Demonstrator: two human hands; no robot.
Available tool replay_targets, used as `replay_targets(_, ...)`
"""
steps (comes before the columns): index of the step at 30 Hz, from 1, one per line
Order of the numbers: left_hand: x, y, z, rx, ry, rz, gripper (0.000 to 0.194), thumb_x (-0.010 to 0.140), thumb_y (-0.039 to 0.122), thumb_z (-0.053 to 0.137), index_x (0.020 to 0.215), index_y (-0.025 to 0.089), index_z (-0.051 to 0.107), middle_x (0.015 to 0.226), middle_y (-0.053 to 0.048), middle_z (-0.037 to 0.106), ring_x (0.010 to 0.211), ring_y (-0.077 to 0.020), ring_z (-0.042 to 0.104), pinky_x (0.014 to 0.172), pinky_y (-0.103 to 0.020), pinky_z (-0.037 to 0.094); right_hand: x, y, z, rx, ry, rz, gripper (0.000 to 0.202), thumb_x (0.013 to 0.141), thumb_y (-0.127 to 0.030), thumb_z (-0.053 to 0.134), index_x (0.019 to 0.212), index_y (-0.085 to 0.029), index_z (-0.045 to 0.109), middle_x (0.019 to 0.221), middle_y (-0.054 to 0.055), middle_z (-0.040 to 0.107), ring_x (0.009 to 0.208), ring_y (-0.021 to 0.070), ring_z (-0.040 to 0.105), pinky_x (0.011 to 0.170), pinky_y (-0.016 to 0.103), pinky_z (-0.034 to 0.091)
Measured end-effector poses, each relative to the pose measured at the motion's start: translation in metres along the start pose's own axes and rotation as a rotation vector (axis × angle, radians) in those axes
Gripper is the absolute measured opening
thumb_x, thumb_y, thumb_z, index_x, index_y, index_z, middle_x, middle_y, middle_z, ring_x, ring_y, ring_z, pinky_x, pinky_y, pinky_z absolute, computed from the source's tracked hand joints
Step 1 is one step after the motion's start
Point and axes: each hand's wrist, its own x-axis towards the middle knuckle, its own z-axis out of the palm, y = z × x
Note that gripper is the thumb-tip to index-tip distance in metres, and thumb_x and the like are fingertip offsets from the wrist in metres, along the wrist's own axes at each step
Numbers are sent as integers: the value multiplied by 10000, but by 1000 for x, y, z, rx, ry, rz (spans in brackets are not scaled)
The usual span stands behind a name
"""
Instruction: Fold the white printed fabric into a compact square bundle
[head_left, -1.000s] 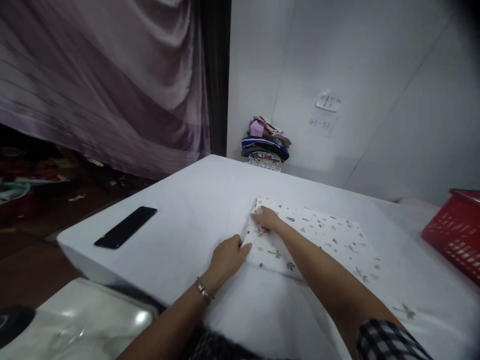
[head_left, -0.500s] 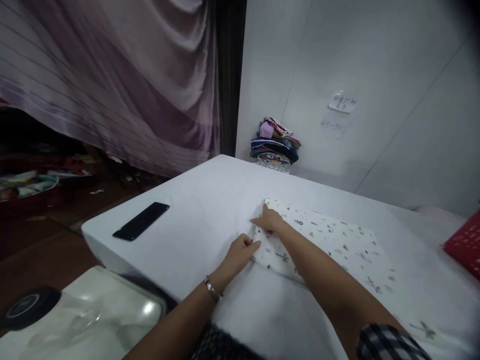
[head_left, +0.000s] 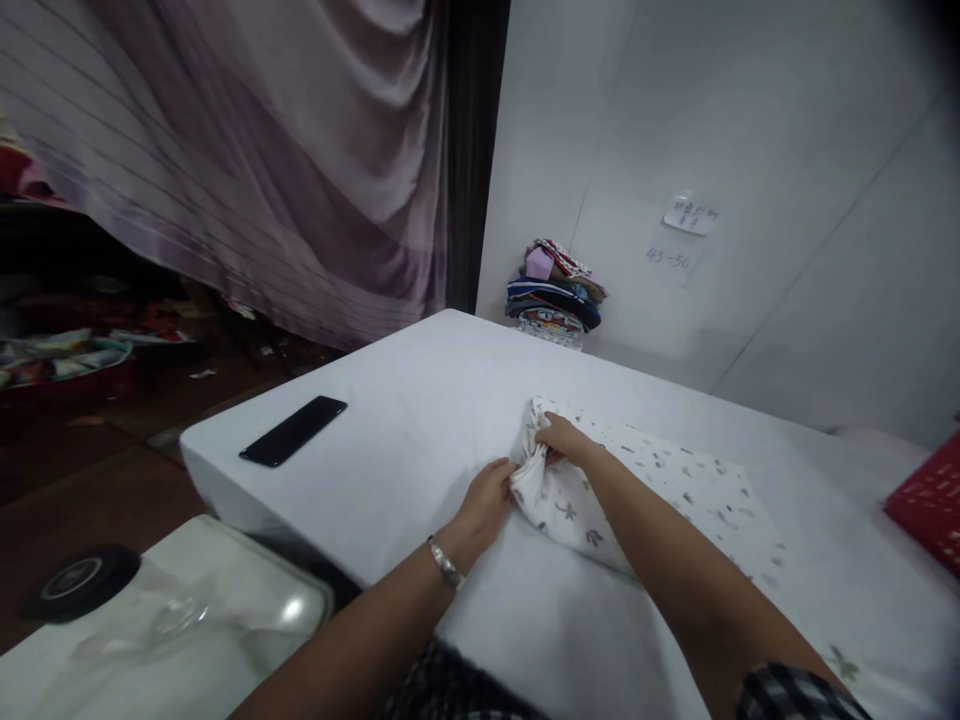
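A white cloth (head_left: 675, 480) with small printed leaves and shapes lies spread over the right half of the white table. Its left end is bunched into folds between my hands. My right hand (head_left: 562, 438) is closed on the gathered cloth near the far left corner, its fingertips partly hidden in the folds. Against the near part of the same left edge, my left hand (head_left: 489, 492) has its fingers pressed together on the cloth, with a silver bracelet at the wrist.
A black phone (head_left: 294, 431) lies on the table (head_left: 420, 380) at the left. Folded clothes (head_left: 555, 295) are stacked by the wall. At the right edge is a red box (head_left: 930, 505). A pale surface (head_left: 225, 600) with a black round object (head_left: 81, 583) stands near left.
The cloth's left end, flatter before, is now gathered and slightly raised. My right hand has closed on it, and my left hand's fingers have come in against the edge.
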Motion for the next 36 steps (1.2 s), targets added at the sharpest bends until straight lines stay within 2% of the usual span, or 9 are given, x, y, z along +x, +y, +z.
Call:
replay_targets(6, 11, 4, 12, -6, -17, -93, 93, 730, 183, 545, 745, 116, 607, 715, -59, 643, 631, -132, 577, 618, -237, 449, -3, 1, -2, 56, -3, 10, 743, 743, -173, 550, 1394, -125, 197, 810, 74, 633, 585, 146, 601, 491, 258, 522)
replay_targets(10, 16, 5, 10, 34, -37, -123, 114, 716, 216, 590, 759, 115, 623, 724, -73, 658, 684, -160, 596, 643, -253, 460, 4, -7, 3, -3, -21, 36, 740, 705, -303, 637, 1339, -108, 308, 859, 125, 644, 566, 190, 614, 451, 297, 502)
replay_targets(16, 23, 1, 10, 166, -78, -91, 174, 710, 252, 610, 825, 124, 638, 842, -89, 675, 777, -179, 597, 685, -277, 463, 14, -20, 11, -459, 30, -54, 727, 590, -460, 709, 1165, -60, 515, 1038, 194, 620, 726, 231, 645, 499, 260, 485)
replay_targets(21, 26, -6, 16, 195, -29, -45, 193, 716, 276, 579, 833, 136, 642, 839, -75, 669, 761, -170, 584, 676, -277, 453, 15, -31, 13, -525, 16, -44, 612, 513, -263, 756, 1060, -37, 600, 918, 188, 664, 788, 272, 645, 535, 260, 483)
replay_targets(25, 26, -10, 20, 186, -22, -60, 214, 689, 326, 602, 777, 134, 637, 771, -56, 651, 692, -149, 563, 639, -255, 432, 18, -35, 8, -510, 11, -54, 467, 502, -90, 697, 967, -64, 652, 809, 159, 681, 797, 269, 644, 549, 240, 474)
replay_targets(27, 25, -9, 22, 170, -42, -69, 239, 678, 346, 611, 774, 129, 640, 766, -52, 641, 649, -132, 543, 615, -245, 421, 16, -31, 1, -465, 22, -65, 459, 515, -57, 664, 973, -82, 651, 804, 150, 682, 779, 254, 643, 536, 228, 466)
replay_targets(30, 21, -6, 23, 208, -113, -34, 271, 693, 343, 584, 833, 121, 654, 796, -54, 630, 614, -109, 513, 607, -237, 407, 7, -17, -19, -341, 49, -82, 525, 585, -80, 615, 1109, -98, 585, 855, 140, 680, 684, 212, 641, 488, 225, 459)
replay_targets(33, 16, -4, 23, 292, -155, -1, 290, 712, 331, 558, 894, 128, 656, 837, -53, 617, 574, -80, 478, 622, -238, 398, -12, 3, -48, -202, 87, -116, 573, 663, -109, 547, 1233, -127, 485, 898, 100, 678, 645, 165, 633, 488, 208, 465)
replay_targets(36, 12, -3, 23, 362, -164, 0, 310, 684, 357, 608, 897, 134, 646, 904, -62, 603, 555, -63, 455, 632, -253, 399, -40, 25, -87, 65, 65, -183, 547, 670, -105, 527, 1214, -151, 502, 882, 59, 684, 697, 161, 638, 560, 212, 493)
